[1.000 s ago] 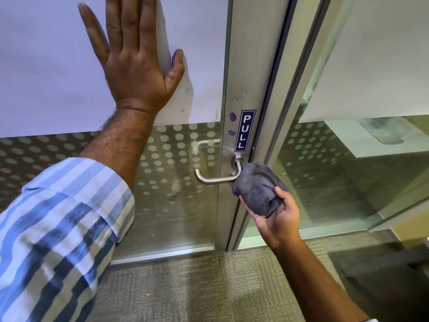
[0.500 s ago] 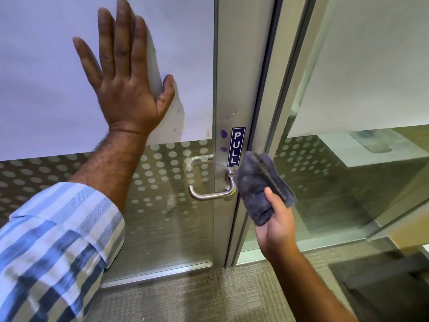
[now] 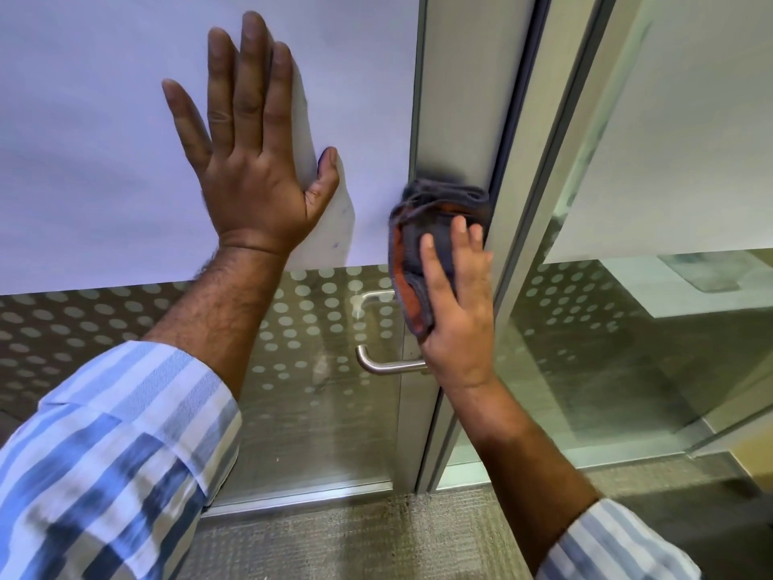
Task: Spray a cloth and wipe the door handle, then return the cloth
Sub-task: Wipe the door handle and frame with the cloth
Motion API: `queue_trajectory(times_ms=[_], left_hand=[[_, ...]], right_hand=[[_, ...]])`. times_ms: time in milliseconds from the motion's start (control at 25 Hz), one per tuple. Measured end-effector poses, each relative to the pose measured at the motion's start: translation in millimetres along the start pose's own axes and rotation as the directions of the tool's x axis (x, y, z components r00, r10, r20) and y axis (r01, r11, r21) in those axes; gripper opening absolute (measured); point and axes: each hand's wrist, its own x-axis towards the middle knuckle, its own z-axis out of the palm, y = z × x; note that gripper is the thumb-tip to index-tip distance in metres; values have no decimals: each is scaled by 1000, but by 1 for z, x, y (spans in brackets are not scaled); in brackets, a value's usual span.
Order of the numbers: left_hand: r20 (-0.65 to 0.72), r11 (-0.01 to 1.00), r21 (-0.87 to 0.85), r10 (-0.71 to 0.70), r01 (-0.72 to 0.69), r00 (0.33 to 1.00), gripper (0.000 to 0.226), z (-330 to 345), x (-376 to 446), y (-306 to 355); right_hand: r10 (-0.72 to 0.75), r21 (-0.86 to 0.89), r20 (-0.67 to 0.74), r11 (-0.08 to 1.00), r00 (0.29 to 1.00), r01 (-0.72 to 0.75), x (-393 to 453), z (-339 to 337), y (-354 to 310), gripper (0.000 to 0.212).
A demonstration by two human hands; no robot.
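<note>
The right hand (image 3: 456,311) presses the cloth (image 3: 426,240) flat against the metal door stile, with the handle (image 3: 389,366) just below the heel of that hand and not under the cloth at all. So the wipe in hand looks to be on the strip of frame above the lever, not on the lever itself.

To do this step well, I would keep the palm and fingers spread over the cloth so that the pressure is even, and draw it straight down the stile toward the handle rather than scrubbing in one spot. Once there, the cloth should wrap round the bar, so that its underside and the bend at the free end are reached, with the hand sliding along its length. The base of the lever sits hidden behind the right wrist, and that joint is worth a deliberate pass. The cloth is bunched and folded, showing an orange inner face at the left edge; a flatter fold would give more contact.

The left hand (image 3: 255,161) lies open and flat on the white panel of the door (image 3: 83,140), up and to the left of the cloth, fingers spread and pointing upward, thumb out toward the stile. It grips nothing; it seems to brace the door against the push of the wipe, which is sensible on a leaf that may swing. The right hand is not closed either: its fingers lie extended over the cloth, pinning it to the metal, forearm rising from the lower right. Both forearms are bare to rolled striped sleeves (image 3: 125,454).
</note>
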Motion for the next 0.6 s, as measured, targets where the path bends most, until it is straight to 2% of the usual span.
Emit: queue_trajectory(times_ms=[80,160,400,600], left_hand=[[9,1000,2,-5,5,1000,84,0,0,0],[9,1000,-2,-3,3,1000,84,1,0,1],[15,1000,4,-20,20,1000,84,1,0,0],[3,1000,6,-18,18,1000,84,-1,0,2]], right_hand=[[31,-124,133,992,991,-15,0,16,7,79],[44,-189,206,982,978,-5,-3,26,14,84],[40,-201,295,979,955,21,-26,29,22,82],[83,-187,387,982,918,-10,-52,15,26,67]])
